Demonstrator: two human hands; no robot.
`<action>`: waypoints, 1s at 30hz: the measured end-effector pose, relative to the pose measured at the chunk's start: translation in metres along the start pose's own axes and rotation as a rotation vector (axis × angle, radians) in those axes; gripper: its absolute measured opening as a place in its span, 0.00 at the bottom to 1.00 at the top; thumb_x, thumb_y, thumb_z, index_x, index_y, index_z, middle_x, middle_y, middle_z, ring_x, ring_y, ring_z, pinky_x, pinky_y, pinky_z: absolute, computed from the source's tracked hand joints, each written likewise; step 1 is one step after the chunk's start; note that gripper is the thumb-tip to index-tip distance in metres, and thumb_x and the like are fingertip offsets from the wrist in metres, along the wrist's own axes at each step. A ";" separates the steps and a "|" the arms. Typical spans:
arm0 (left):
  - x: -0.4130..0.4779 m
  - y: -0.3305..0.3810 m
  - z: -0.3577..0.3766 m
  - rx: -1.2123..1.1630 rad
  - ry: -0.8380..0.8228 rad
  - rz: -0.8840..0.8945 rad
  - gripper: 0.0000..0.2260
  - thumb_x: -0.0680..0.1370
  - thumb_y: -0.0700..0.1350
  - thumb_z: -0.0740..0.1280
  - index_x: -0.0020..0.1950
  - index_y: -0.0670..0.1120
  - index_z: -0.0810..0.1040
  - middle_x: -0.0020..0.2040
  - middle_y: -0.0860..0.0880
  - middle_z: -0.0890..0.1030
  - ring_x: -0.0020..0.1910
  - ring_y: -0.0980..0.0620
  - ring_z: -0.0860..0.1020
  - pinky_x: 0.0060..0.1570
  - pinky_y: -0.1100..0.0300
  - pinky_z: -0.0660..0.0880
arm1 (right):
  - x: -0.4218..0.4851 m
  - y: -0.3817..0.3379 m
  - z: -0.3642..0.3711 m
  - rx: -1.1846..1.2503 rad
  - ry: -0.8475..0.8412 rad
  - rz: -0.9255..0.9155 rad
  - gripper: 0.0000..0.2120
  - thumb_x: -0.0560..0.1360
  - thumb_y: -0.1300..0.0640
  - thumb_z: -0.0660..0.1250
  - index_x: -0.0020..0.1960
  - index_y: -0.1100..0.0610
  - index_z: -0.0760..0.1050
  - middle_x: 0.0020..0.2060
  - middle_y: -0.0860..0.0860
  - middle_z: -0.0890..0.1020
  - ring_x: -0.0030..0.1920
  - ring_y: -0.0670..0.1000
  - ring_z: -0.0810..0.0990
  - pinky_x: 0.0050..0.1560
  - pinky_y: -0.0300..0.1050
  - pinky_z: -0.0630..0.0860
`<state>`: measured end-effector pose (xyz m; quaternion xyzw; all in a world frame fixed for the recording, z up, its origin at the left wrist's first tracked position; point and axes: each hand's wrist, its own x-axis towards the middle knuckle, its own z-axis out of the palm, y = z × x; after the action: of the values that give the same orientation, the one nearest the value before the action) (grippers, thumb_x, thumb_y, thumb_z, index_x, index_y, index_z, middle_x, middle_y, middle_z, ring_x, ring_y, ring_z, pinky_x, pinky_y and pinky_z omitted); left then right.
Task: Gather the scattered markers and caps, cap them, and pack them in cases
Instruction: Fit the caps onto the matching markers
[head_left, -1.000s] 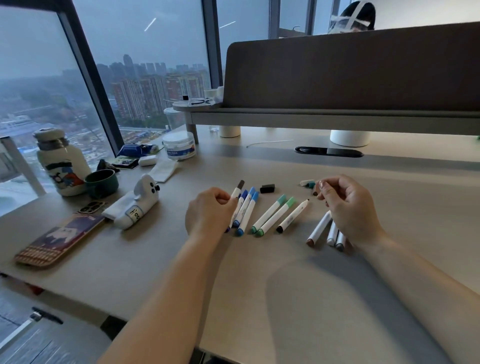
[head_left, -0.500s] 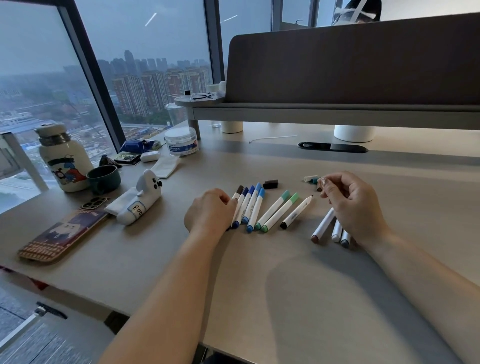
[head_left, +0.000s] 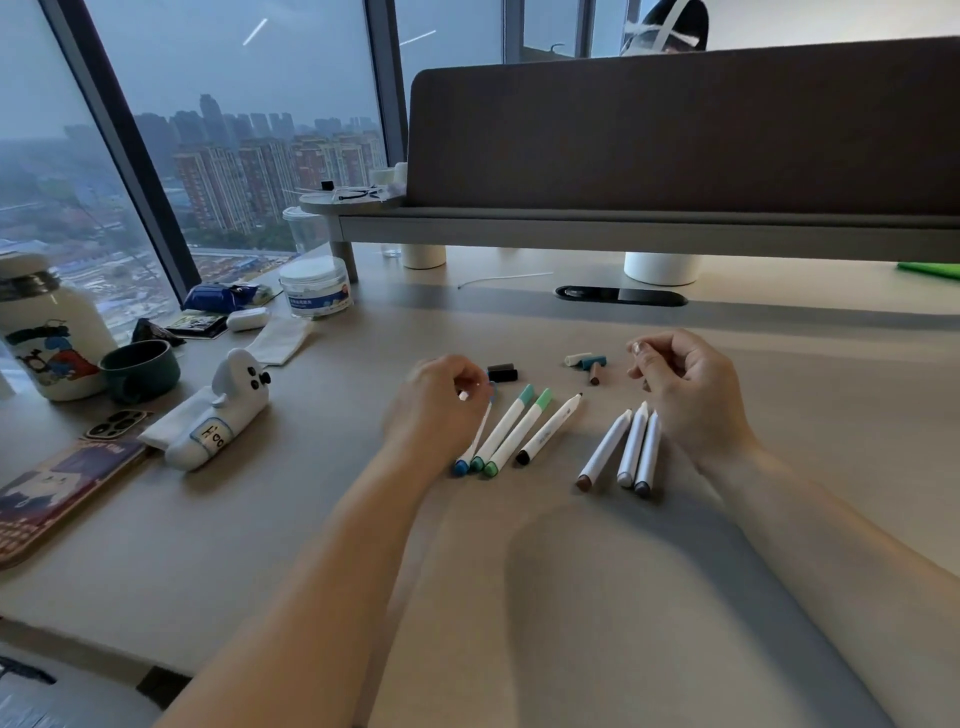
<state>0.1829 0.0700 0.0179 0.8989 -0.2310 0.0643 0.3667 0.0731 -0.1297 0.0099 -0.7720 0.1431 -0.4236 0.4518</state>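
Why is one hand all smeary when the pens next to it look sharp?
Head view: the left hand and the blue marker in it are smeared by motion blur; the green-capped markers beside them lie sharp on the desk; the window frame leans and bends from the wide-angle lens; soft daylight casts a broad faint shadow on the near desk.

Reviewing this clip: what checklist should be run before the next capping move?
1. Left grip holds blue marker: cannot tell, blurred.
2. Right grip free: cannot tell, fingers curled.
3. Black marker capped: not ok, tip bare.
4. Black cap reachable: ok, loose on desk by left grip.
5. Three markers by right grip capped: not ok.
6. Green markers capped: ok.
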 end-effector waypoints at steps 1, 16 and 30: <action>0.000 0.007 0.004 -0.005 -0.034 0.046 0.05 0.76 0.52 0.66 0.50 0.56 0.80 0.51 0.55 0.79 0.49 0.54 0.76 0.44 0.61 0.71 | 0.001 0.001 -0.001 -0.003 0.003 0.008 0.06 0.78 0.62 0.63 0.48 0.59 0.79 0.36 0.49 0.80 0.37 0.42 0.77 0.41 0.32 0.74; -0.010 0.040 0.031 0.461 -0.091 0.274 0.12 0.76 0.59 0.64 0.47 0.52 0.80 0.50 0.53 0.77 0.53 0.49 0.74 0.44 0.58 0.68 | 0.048 0.018 0.008 -0.505 -0.454 0.127 0.12 0.78 0.61 0.63 0.60 0.55 0.79 0.53 0.51 0.80 0.55 0.51 0.76 0.52 0.38 0.68; -0.010 0.046 0.009 -0.965 -0.440 -0.380 0.09 0.76 0.49 0.68 0.45 0.43 0.83 0.37 0.50 0.82 0.30 0.59 0.76 0.31 0.67 0.75 | 0.045 0.030 0.016 -0.754 -0.490 0.000 0.07 0.75 0.58 0.67 0.50 0.52 0.82 0.53 0.52 0.81 0.53 0.54 0.78 0.54 0.48 0.76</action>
<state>0.1523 0.0385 0.0373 0.6472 -0.1393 -0.3046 0.6848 0.1172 -0.1645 0.0054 -0.9603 0.1762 -0.1464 0.1593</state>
